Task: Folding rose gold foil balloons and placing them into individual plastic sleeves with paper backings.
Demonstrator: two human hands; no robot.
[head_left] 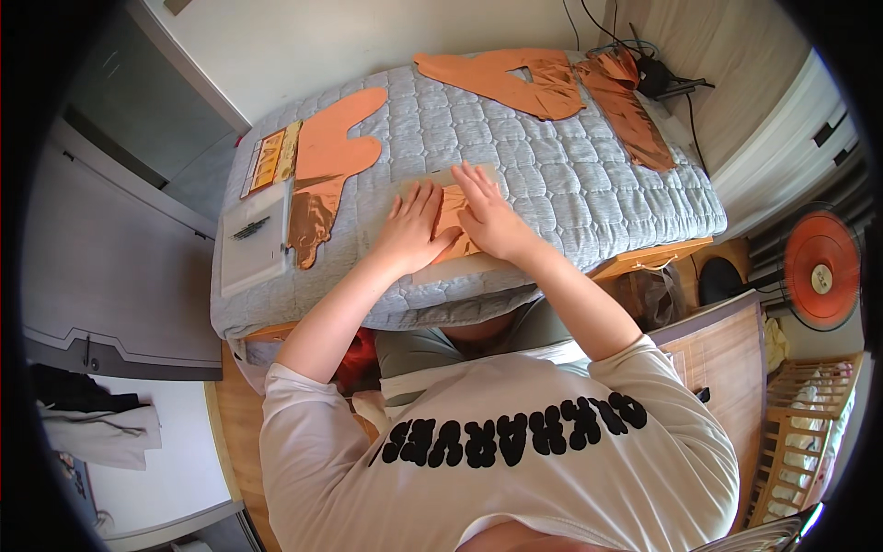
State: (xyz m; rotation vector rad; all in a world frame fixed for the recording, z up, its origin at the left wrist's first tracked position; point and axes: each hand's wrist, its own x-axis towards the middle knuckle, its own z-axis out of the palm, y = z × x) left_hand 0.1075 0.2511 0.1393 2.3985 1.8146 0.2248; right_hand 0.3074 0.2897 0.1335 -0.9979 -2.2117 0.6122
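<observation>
sunlit bedroom floor surrounds a grey quilted pad (552, 175) spread over a small counter, seen from above a person in a white printed t-shirt. both hands lie flat and released, fingers spread, gripping nothing: the left hand (411, 230) and the right hand (487, 216) press side by side on a small orange fabric piece backed by pale paper (452, 221), which sits near the pad's front edge, at its middle. to the left rest a curved orange fabric cut-out (333, 138), a shiny copper-brown fabric strip (313, 221), a flat white board with a dark tool on it (253, 241) and an orange-and-yellow printed card (269, 158). larger orange fabric pieces (515, 78) lie along the far edge, well apart from the hands. an orange round fan (820, 269) stands at right, near a wooden cot (800, 432)
</observation>
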